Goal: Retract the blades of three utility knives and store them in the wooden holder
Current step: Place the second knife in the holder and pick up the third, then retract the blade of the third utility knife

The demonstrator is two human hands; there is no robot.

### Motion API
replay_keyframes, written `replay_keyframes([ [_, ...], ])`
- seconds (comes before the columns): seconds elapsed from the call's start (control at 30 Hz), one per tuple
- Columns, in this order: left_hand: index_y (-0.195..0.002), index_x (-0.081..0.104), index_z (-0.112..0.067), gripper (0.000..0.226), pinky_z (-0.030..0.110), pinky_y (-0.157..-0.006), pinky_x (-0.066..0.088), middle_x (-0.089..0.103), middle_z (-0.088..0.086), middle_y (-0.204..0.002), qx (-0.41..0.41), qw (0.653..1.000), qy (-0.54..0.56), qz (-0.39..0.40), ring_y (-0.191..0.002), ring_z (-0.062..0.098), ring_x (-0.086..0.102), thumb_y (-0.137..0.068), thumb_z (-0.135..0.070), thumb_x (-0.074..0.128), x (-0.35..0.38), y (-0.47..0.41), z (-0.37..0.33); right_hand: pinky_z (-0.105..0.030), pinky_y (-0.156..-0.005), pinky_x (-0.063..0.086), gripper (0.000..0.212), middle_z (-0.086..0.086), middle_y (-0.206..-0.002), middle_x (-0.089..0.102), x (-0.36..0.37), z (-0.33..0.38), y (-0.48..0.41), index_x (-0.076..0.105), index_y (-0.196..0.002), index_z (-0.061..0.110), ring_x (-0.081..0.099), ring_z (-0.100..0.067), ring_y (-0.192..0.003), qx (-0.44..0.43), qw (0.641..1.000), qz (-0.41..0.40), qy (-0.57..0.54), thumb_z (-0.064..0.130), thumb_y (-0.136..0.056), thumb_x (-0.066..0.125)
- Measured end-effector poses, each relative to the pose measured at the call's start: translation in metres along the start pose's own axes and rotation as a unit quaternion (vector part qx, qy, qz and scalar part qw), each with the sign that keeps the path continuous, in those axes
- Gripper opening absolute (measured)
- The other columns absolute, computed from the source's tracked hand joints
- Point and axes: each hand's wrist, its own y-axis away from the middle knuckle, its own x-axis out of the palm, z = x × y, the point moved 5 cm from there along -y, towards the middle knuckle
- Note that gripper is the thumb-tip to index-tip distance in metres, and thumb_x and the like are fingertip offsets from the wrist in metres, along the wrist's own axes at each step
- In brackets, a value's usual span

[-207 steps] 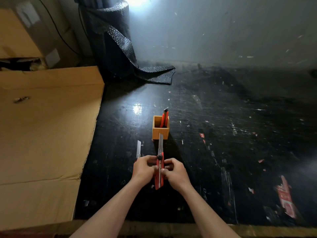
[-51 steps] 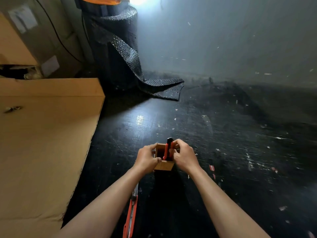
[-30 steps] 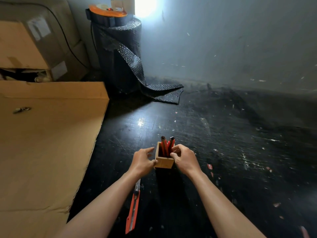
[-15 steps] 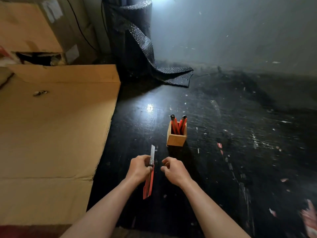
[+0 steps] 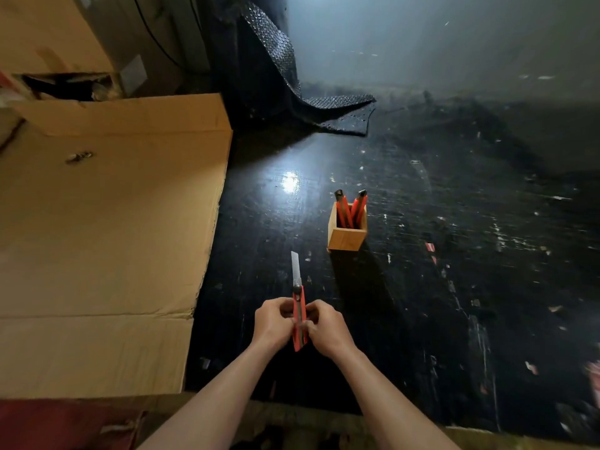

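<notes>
A red utility knife (image 5: 299,315) is held above the dark table, its steel blade sticking out and pointing away from me. My left hand (image 5: 272,323) grips its handle from the left and my right hand (image 5: 326,329) grips it from the right, fingers on the slider side. Beyond and to the right stands the small wooden holder (image 5: 346,235). Two red knives (image 5: 350,206) stand in it with their black tips up and no blade showing.
A large flat cardboard sheet (image 5: 104,241) covers the left side of the table. A roll of black bubble wrap (image 5: 259,60) stands at the back, its loose end on the table. The dark tabletop (image 5: 454,254) is scuffed and strewn with small scraps.
A second knife went into the holder, both hands left the holder, and my left hand picked up the third knife from the table. Now my right hand has joined on its handle.
</notes>
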Motion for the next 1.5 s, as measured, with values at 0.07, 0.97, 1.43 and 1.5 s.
replay_keyframes([
  [0.07, -0.104, 0.078, -0.027, 0.033, 0.012, -0.073, 0.052, 0.077, -0.011, -0.092, 0.009, 1.0, 0.026, -0.004, -0.086, -0.002, 0.069, -0.082, -0.004, 0.079, -0.002, 0.0, -0.004, -0.03, -0.074, 0.063, 0.019, 0.008, -0.097, 0.07, -0.006, 0.004, 0.003, 0.062, -0.106, 0.032, 0.072, -0.005, -0.081, 0.002, 0.999, 0.0, -0.046, 0.023, -0.092, 0.071],
  [0.97, -0.128, 0.066, -0.018, 0.054, 0.046, -0.07, 0.066, 0.08, 0.014, -0.107, 0.262, 0.914, 0.281, 0.13, -0.092, 0.034, 0.078, -0.089, 0.019, 0.061, -0.068, 0.019, -0.278, -0.033, -0.079, 0.063, 0.037, 0.0, -0.105, 0.075, -0.24, 0.192, 0.057, 0.057, -0.129, 0.022, 0.073, -0.011, -0.092, -0.288, 0.92, -0.24, -0.111, 0.024, -0.094, 0.07],
  [1.43, -0.13, 0.067, -0.004, 0.065, 0.037, -0.057, 0.063, 0.081, 0.014, -0.097, 0.311, 0.908, 0.258, 0.11, -0.08, 0.029, 0.077, -0.083, 0.036, 0.048, -0.076, 0.034, -0.33, -0.042, -0.09, 0.061, 0.017, 0.001, -0.108, 0.074, -0.299, 0.238, 0.071, 0.068, -0.114, 0.024, 0.069, -0.015, -0.098, -0.355, 0.886, -0.297, -0.034, 0.019, -0.098, 0.064],
  [1.5, -0.13, 0.067, -0.005, 0.061, 0.033, -0.056, 0.063, 0.082, 0.006, -0.09, 0.313, 0.91, 0.252, 0.104, -0.075, 0.021, 0.079, -0.085, 0.033, 0.051, -0.077, 0.037, -0.331, -0.044, -0.091, 0.06, 0.017, 0.001, -0.11, 0.074, -0.299, 0.237, 0.067, 0.069, -0.113, 0.024, 0.069, -0.016, -0.1, -0.353, 0.891, -0.285, -0.033, 0.018, -0.098, 0.065],
])
